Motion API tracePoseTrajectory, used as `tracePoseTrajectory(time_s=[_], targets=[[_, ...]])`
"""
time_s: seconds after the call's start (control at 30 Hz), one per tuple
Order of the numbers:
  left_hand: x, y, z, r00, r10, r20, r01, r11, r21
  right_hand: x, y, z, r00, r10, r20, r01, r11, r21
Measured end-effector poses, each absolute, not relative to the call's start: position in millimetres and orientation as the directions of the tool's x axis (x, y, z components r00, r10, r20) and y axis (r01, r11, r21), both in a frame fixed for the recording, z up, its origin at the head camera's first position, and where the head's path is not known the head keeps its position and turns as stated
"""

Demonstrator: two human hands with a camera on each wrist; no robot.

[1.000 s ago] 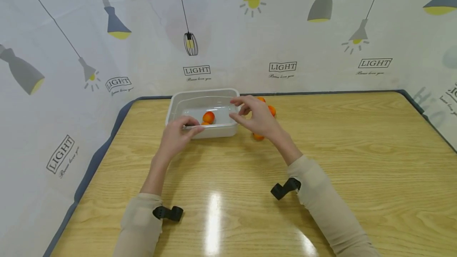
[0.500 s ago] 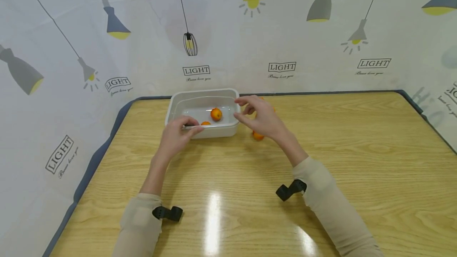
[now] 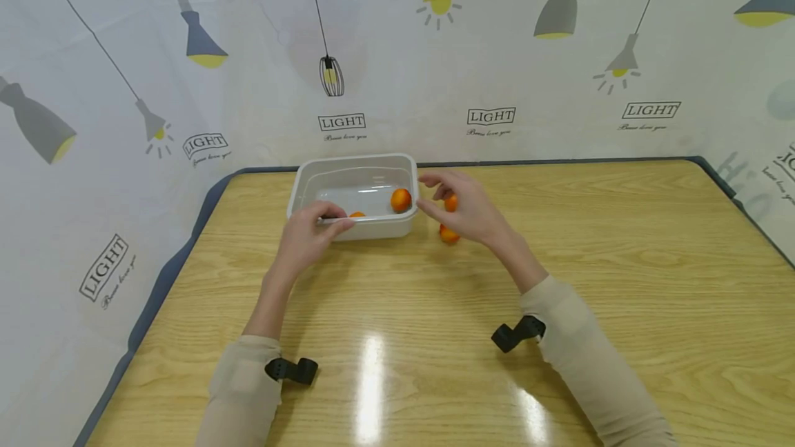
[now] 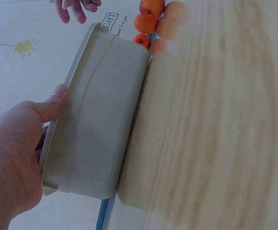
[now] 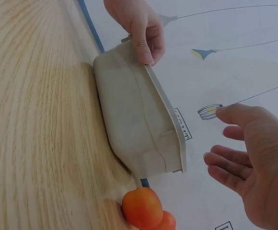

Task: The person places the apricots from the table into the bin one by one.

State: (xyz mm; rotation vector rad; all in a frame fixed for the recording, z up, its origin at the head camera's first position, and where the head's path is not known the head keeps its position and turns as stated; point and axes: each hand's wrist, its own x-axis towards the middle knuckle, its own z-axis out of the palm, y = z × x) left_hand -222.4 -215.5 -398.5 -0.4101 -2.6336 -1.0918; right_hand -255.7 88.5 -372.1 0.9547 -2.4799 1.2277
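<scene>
Since a second ago, one orange fruit point(image 3: 400, 199) has rolled from the middle of the white tub point(image 3: 310, 185) to its right end wall, and the right hand point(image 3: 467, 209) has drawn back from above the tub's right rim to hover just beside that rim, over the tabletop point(image 3: 621, 281). That hand holds nothing; its fingers are spread and loosely bent, palm turned toward the tub. The left hand point(image 3: 307, 236) grips the tub's near rim, thumb pressed on the outer wall and fingers hooked over the edge, as the left wrist view shows plainly. The tub sits at the far edge of the tabletop, toward its far left corner. A second fruit point(image 3: 357, 214) lies inside the tub against the near wall, partly hidden by the rim. Outside the tub, two more fruits rest on the wood just to its right: one point(image 3: 449, 234) below the right hand, another point(image 3: 451, 202) showing between its fingers. Behind the far edge hangs a pale backdrop point(image 3: 559, 88) printed with lamps.
</scene>
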Motion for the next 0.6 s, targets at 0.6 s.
tracePoseTrajectory(time_s=[0.6], targets=[[-223.1,-215.2,-399.4,-0.925,0.150,0.351,0.354,0.680,0.642,-254.7,102.4,-377.8,-0.773,-0.473,0.422,-0.626,0.463,-0.628]])
